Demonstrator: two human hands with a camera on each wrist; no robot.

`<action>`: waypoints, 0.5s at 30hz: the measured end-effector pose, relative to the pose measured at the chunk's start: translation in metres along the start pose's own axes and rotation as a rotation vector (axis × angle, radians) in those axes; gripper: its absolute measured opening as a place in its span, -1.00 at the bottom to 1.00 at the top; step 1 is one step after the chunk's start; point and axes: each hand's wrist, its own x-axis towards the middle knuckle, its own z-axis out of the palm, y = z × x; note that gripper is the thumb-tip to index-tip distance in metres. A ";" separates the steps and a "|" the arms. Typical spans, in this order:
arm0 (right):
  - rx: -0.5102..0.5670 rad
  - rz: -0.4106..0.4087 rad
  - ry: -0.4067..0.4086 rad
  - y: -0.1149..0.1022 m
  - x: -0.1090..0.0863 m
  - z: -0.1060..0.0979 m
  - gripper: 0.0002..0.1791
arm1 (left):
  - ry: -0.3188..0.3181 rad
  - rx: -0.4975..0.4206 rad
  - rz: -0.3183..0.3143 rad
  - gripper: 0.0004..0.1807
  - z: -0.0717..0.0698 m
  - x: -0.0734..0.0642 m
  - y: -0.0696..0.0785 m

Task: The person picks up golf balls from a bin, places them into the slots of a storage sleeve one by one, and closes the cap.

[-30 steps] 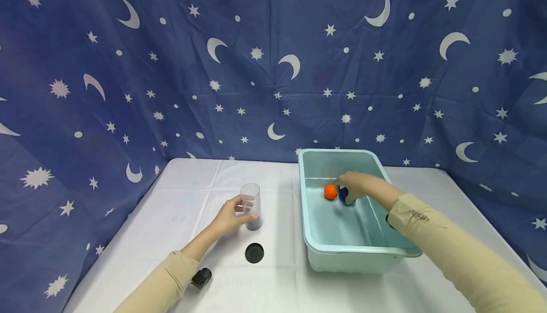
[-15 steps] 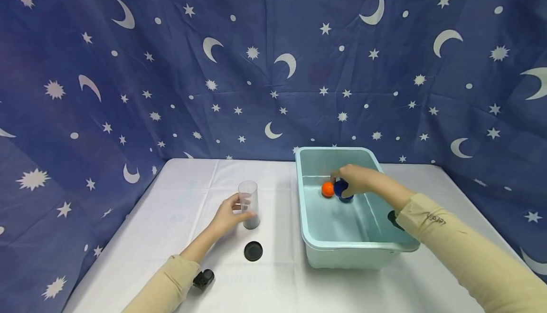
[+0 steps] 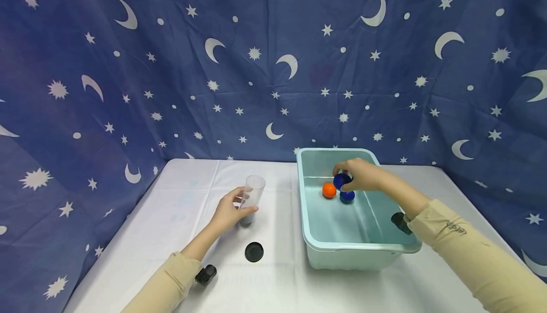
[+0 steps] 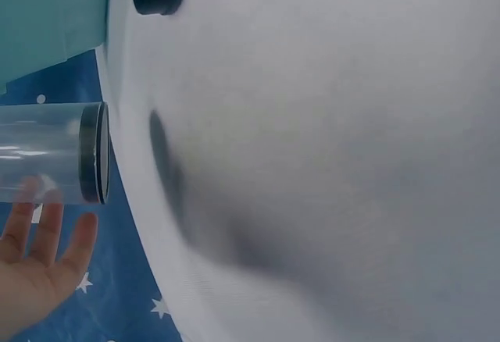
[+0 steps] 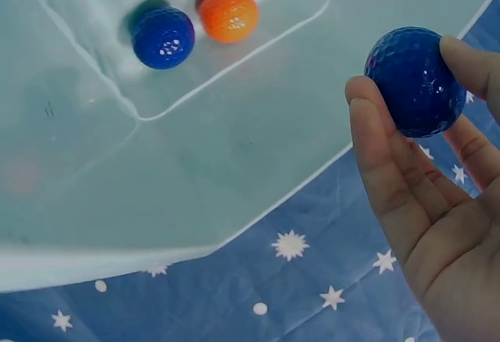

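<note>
My left hand (image 3: 226, 214) grips a clear plastic tube (image 3: 254, 193) with a dark base, its open top tilted to the right. In the left wrist view the tube's base (image 4: 94, 153) appears apart from its shadow on the cloth. Between thumb and fingertips, my right hand (image 3: 364, 174) holds a blue golf ball (image 5: 414, 84) above the bin floor. A second blue golf ball (image 5: 162, 37) and an orange golf ball (image 5: 227, 14) lie side by side inside the pale green bin (image 3: 337, 245).
A round black lid (image 3: 254, 251) lies flat on the white tablecloth (image 3: 273, 284), nearer than the tube. The bin's raised walls surround the balls. A blue curtain (image 3: 265, 66) with moons and stars hangs behind the table.
My right hand has lifted one blue golf ball off the bin floor, exposing the other. The left hand has raised and tilted the tube, which stood upright before.
</note>
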 end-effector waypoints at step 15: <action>0.211 0.077 0.151 -0.002 -0.011 -0.011 -0.63 | -0.022 0.015 0.042 -0.44 -0.003 0.011 0.026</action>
